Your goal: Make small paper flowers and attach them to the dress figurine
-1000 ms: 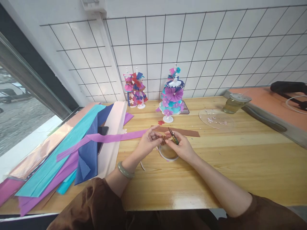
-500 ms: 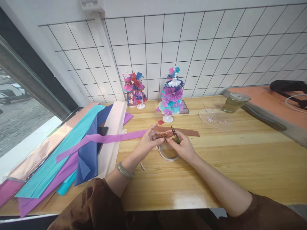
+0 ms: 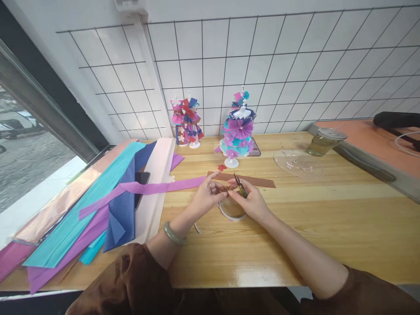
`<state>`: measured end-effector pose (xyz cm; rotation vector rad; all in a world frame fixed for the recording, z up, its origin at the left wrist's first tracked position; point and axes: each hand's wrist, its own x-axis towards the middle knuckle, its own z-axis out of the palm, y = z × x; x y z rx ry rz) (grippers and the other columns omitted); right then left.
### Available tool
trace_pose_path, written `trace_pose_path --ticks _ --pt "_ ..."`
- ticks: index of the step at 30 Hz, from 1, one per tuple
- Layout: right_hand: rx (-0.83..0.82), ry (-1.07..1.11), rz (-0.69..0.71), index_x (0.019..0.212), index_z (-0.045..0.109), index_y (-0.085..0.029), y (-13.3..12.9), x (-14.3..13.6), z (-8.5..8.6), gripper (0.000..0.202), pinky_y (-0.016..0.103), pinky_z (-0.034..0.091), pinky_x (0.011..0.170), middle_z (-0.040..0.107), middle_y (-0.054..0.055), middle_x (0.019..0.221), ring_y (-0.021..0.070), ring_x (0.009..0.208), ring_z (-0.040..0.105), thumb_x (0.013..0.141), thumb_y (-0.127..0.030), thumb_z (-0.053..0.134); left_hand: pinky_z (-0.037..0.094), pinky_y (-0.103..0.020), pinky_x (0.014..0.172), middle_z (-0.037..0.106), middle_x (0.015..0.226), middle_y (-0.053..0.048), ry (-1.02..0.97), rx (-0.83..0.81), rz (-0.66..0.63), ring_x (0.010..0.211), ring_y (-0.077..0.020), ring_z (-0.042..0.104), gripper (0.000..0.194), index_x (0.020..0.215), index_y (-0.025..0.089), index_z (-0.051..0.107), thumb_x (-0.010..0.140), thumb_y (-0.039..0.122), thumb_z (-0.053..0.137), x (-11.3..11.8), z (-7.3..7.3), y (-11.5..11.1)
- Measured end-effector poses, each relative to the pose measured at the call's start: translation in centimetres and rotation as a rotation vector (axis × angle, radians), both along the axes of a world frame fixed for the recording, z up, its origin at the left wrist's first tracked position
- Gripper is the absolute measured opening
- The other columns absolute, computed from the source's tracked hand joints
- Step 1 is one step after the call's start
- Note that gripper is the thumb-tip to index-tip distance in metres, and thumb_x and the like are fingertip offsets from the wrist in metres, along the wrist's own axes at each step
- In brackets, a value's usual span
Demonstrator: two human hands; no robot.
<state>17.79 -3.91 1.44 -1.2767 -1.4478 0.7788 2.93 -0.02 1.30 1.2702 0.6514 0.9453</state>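
Note:
A small pleated brown paper piece is pinched between both hands over the table's middle. My left hand, with a bracelet on the wrist, grips its left side. My right hand pinches its right side and also holds small scissors, blades pointing up and away. Just below the fingers lies a white-rimmed ring, partly hidden by the hands. A brown paper strip lies flat behind them, and a red paper flower is beyond it.
Coloured paper strips and a dark phone cover the left side. Small decorated dress stands are by the tiled wall. A clear plate with small beads and a cup stand at the right, near an orange surface.
The pleated brown piece showed as a round fan before and now looks more bunched and stretched sideways. The whole view has shifted slightly, while both hands keep their hold.

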Motion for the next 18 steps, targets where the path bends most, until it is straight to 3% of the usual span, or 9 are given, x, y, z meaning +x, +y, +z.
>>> trace_pose_path --ticks 6,18 --pt "0.031 0.007 -0.034 0.096 0.055 -0.019 0.16 0.19 -0.27 0.028 0.033 0.045 0.078 0.062 0.005 0.087 0.0189 0.086 0.057 0.071 -0.032 0.059 0.041 -0.024 0.065 0.058 0.082 -0.004 -0.037 -0.019 -0.04 0.074 -0.0125 0.056 0.072 0.128 0.019 0.028 0.066 0.019 0.065 -0.24 -0.25 0.08" --pt "-0.048 0.034 0.011 0.094 0.055 -0.02 0.0 -0.07 -0.02 0.029 0.032 0.048 0.075 0.061 0.004 0.087 0.0174 0.082 0.059 0.07 -0.034 0.06 0.041 -0.026 0.069 0.059 0.075 -0.002 0.008 -0.041 -0.032 0.072 -0.0114 0.056 0.073 0.125 0.015 0.031 0.062 0.016 0.068 0.14 0.0 -0.18"
